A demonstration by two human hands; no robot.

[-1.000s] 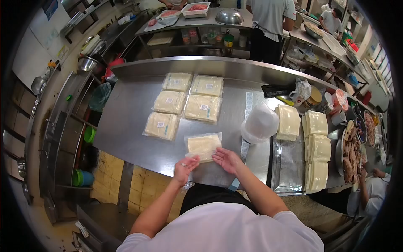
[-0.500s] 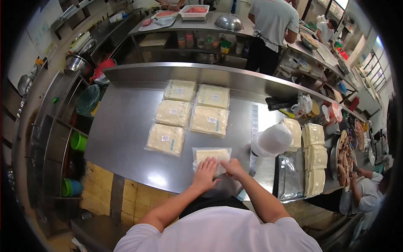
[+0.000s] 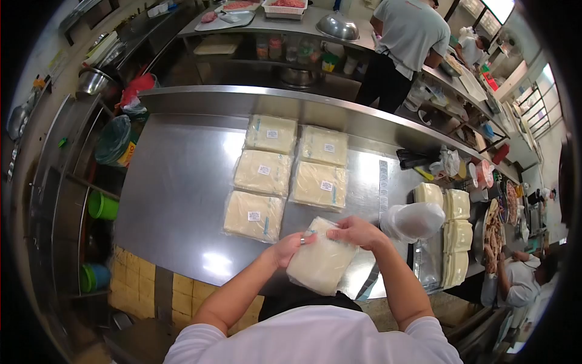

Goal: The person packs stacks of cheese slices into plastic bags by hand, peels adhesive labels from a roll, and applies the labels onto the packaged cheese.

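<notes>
In the head view, my left hand [image 3: 288, 249] and my right hand [image 3: 360, 232] both grip a clear plastic bag of pale, flat square sheets [image 3: 321, 262]. The bag is tilted above the front edge of the steel table [image 3: 176, 200]. My left hand pinches its upper left corner, while the fingers of my right hand close on its top right edge. Ahead of my hands, several similar sealed packets with small white labels, such as the nearest packet [image 3: 251, 223], lie in two columns.
To the right are a strip of labels [image 3: 383, 182], a pile of clear plastic bags [image 3: 414, 222] and stacks of pale sheets [image 3: 456, 238]. A raised steel ledge [image 3: 254, 97] borders the far side. One co-worker [image 3: 407, 42] stands beyond it; another person [image 3: 515, 276] is at right.
The bag of sheets lay flat on the table with my left hand spread on it. Now both hands have lifted and tilted it towards my body, and my view has shifted slightly.
</notes>
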